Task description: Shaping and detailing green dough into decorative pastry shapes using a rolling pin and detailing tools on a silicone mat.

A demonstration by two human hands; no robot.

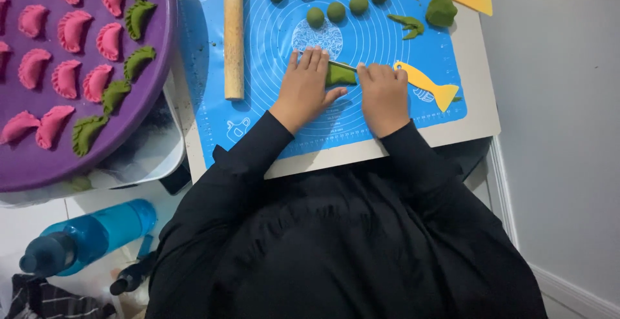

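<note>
My left hand [302,90] lies palm down on the blue silicone mat [278,28], fingers together, pressing the left end of a short green dough roll [340,75]. My right hand [385,96] is curled just right of the roll. It closes around a yellow fish-shaped plastic cutter [427,84], whose tail sticks out to the right. A thin grey blade edge runs from this hand along the top of the roll to my left fingertips. Several small green dough balls [336,11] sit above my hands.
A wooden rolling pin [233,31] lies upright along the mat's left side. A purple round tray [158,67] on the left holds several pink and green dumplings. A green dough lump [441,10] and scraps [408,24] lie top right. A blue bottle [90,235] lies on the floor.
</note>
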